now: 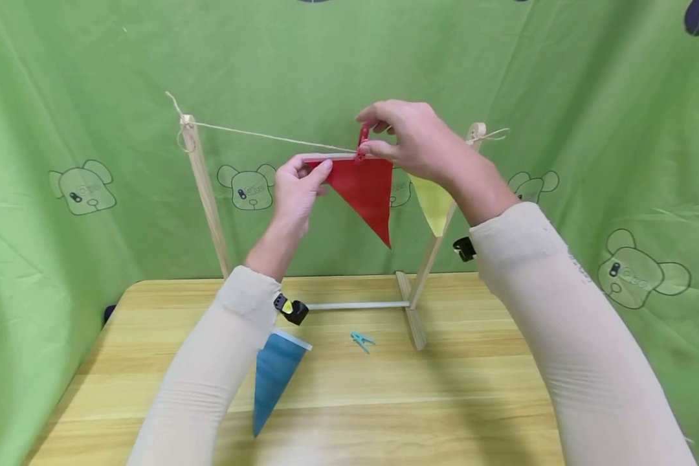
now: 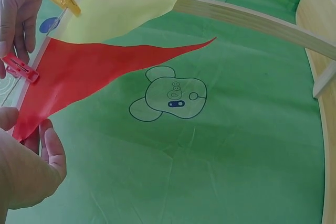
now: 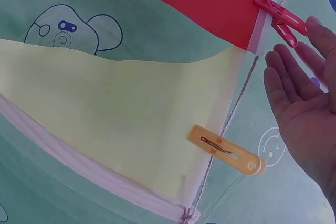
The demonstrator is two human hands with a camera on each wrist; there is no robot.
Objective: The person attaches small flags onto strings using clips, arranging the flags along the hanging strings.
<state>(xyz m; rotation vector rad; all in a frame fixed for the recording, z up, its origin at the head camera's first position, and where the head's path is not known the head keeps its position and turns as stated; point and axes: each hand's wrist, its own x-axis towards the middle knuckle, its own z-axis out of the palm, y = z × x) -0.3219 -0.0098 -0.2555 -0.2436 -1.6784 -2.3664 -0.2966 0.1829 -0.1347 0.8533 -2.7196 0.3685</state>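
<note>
A red triangular flag (image 1: 368,194) hangs point down at the string (image 1: 268,136). My left hand (image 1: 296,194) pinches its top left corner between thumb and fingers. On the flag's white top edge sits a red clothespin (image 1: 362,144), and my right hand (image 1: 413,139) has thumb and fingers at its upper end. In the right wrist view the red clothespin (image 3: 281,17) lies across the flag's edge by the string, the right hand (image 3: 310,87) beside it, thumb touching its end. A yellow flag (image 3: 115,108) hangs beside the red one, held by an orange clothespin (image 3: 226,149).
Two wooden posts, left (image 1: 205,194) and right (image 1: 426,272), hold the string, with a white bar (image 1: 355,305) low between them. On the wooden table (image 1: 349,401) lie a blue flag (image 1: 276,375) and a blue clothespin (image 1: 362,341). Green cloth (image 1: 303,58) hangs behind.
</note>
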